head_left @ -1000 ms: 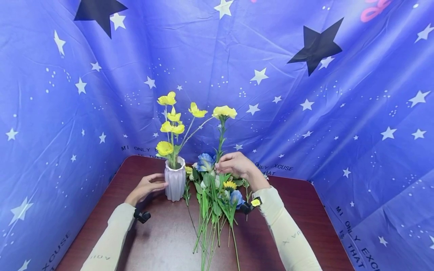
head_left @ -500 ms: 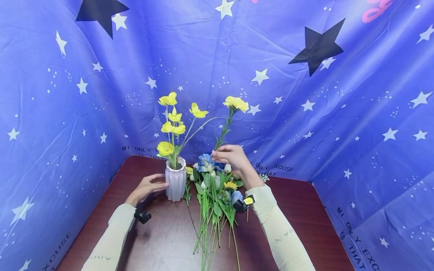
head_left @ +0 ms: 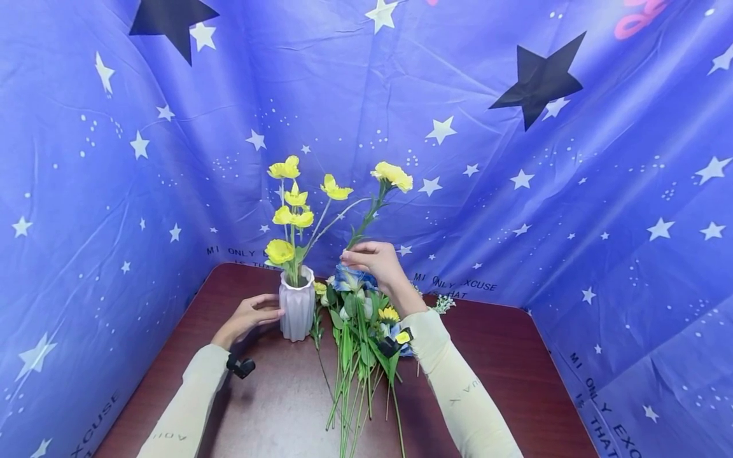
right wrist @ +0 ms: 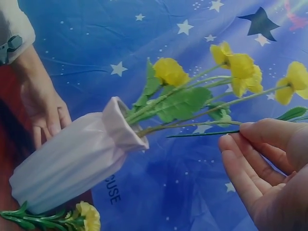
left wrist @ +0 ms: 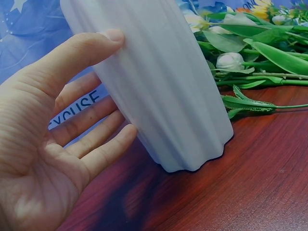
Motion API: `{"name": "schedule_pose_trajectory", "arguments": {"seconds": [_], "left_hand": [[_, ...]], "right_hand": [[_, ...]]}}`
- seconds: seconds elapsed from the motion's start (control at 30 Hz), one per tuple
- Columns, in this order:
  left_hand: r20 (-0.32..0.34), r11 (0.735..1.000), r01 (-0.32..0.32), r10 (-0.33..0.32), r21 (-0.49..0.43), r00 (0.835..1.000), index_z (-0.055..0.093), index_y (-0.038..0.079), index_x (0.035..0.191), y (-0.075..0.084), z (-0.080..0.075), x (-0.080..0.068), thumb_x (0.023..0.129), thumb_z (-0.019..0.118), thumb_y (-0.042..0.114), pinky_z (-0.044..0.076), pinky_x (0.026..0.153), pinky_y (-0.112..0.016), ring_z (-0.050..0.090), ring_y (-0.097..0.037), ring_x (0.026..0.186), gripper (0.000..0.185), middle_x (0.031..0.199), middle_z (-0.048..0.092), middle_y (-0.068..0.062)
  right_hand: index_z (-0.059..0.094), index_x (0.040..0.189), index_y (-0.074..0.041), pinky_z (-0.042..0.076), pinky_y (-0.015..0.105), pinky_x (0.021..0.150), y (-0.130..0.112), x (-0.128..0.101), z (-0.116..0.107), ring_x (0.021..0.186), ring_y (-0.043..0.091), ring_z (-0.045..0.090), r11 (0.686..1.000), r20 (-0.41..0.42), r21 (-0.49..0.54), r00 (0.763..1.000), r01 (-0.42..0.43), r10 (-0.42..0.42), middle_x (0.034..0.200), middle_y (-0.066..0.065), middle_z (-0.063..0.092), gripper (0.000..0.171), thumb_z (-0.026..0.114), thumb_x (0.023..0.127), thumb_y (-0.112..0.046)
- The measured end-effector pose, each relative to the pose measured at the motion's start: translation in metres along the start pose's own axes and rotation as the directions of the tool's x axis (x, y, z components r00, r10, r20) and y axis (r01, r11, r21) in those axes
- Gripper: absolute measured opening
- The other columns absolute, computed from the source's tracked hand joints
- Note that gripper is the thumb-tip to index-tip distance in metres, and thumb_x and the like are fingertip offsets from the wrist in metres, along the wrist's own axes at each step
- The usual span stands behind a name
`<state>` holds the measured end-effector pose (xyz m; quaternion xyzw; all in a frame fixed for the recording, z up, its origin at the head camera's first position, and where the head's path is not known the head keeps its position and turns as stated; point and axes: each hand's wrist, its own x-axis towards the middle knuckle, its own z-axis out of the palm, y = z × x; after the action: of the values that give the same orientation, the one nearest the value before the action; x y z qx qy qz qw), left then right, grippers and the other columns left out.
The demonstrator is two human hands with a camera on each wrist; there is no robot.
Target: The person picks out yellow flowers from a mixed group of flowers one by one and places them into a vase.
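Observation:
A pale, fluted vase point(head_left: 296, 312) stands upright on the table, several yellow flowers point(head_left: 292, 217) rising from its mouth. Against its left side rest the thumb and fingertips of my left hand point(head_left: 250, 318), the fingers spread and fairly straight in the left wrist view. My right hand point(head_left: 375, 264) pinches the stem of a yellow carnation point(head_left: 392, 176) between thumb and fingers, right of the vase and above the loose flowers. The bloom leans up to the right. In the right wrist view the stem's lower end point(right wrist: 202, 135) points toward the vase mouth, outside it.
Loose flowers point(head_left: 357, 331), blue, white and yellow with long green stems, lie in a heap right of the vase. The dark red table point(head_left: 481, 381) is enclosed by a blue star-printed cloth point(head_left: 343, 95). White sprigs point(head_left: 443, 304) lie near the back edge.
My right hand has lifted the yellow carnation off the heap and moved left toward the vase; the bloom now tilts right. My left hand and the vase have stayed put.

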<state>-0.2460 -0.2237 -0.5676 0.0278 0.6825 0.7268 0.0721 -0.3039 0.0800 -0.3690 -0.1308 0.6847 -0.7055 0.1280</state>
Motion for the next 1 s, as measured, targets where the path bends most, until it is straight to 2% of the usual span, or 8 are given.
{"name": "schedule_pose_trajectory", "arguments": {"seconds": [0.17,0.43,0.67,1.0], "left_hand": [[0.003,1.0,-0.003,0.003,0.003,1.0,0.041,-0.018,0.143,-0.001,0.0,0.0,0.092,0.074,0.004,0.059,0.1,-0.041,0.069,-0.006,0.103,0.065,0.141,0.054,-0.034],[-0.003,1.0,0.005,-0.004,0.019,1.0,0.043,-0.016,0.144,0.0,0.0,0.0,0.093,0.074,0.005,0.058,0.102,-0.043,0.068,-0.007,0.106,0.063,0.143,0.052,-0.035],[-0.008,1.0,0.008,-0.008,0.013,1.0,0.043,-0.016,0.144,0.001,0.001,-0.001,0.093,0.074,0.007,0.058,0.102,-0.043,0.068,-0.006,0.105,0.064,0.14,0.056,-0.032],[-0.015,1.0,0.004,-0.004,0.004,1.0,0.044,-0.016,0.143,0.001,0.001,-0.001,0.092,0.075,0.006,0.057,0.103,-0.045,0.068,-0.005,0.103,0.064,0.137,0.06,-0.03]], "right_hand": [[0.07,0.106,0.014,0.054,0.058,0.101,0.006,0.003,0.009,0.074,0.016,0.076,1.0,0.007,-0.009,1.0,0.01,-0.009,0.085,0.012,0.078,0.021,0.074,0.09,0.002],[0.07,0.106,0.015,0.065,0.043,0.085,0.009,0.004,0.028,0.071,0.014,0.075,0.997,0.021,-0.062,0.999,0.05,-0.049,0.089,0.019,0.077,0.022,0.075,0.089,0.002],[0.071,0.104,0.016,0.065,0.047,0.084,0.009,0.005,0.042,0.07,0.015,0.075,0.988,0.034,-0.108,0.994,0.107,-0.103,0.09,0.023,0.077,0.02,0.075,0.089,0.002],[0.074,0.1,0.012,0.066,0.037,0.079,0.013,0.001,0.06,0.076,0.021,0.077,0.964,0.032,-0.22,0.989,0.15,-0.147,0.094,0.024,0.076,0.018,0.077,0.089,-0.001]]}}
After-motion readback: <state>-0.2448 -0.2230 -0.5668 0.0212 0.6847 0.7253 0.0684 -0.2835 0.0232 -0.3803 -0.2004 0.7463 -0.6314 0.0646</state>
